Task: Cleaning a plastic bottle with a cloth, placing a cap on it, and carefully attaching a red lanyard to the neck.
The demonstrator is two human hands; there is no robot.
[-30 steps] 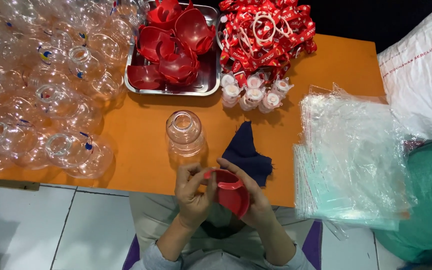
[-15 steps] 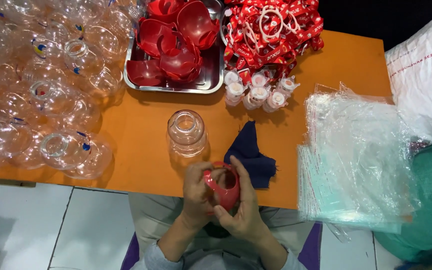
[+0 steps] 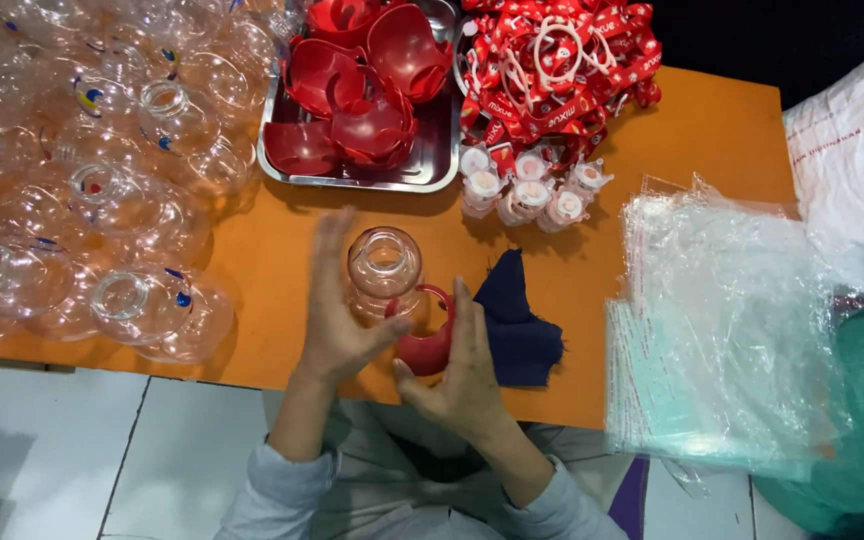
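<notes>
A clear round bottle (image 3: 384,268) stands upright on the orange table (image 3: 252,330), its open mouth facing up. My left hand (image 3: 337,305) is open just left of the bottle, fingers stretched and blurred, thumb near its base. My right hand (image 3: 464,378) holds a red plastic piece (image 3: 424,348) between thumb and fingers, right below the bottle and touching its lower side. A dark blue cloth (image 3: 517,325) lies just right of my right hand.
Several clear bottles (image 3: 102,180) are heaped on the table's left. At the back, a steel tray (image 3: 434,172) holds red plastic pieces, beside red lanyards (image 3: 552,60) and small white caps (image 3: 522,195). A stack of clear plastic bags (image 3: 722,320) and a white sack (image 3: 852,170) lie to the right.
Both hands rose from the table's near edge to the bottle. My left hand let go of the red piece and opened beside the bottle; my right hand brought the piece to the bottle's base.
</notes>
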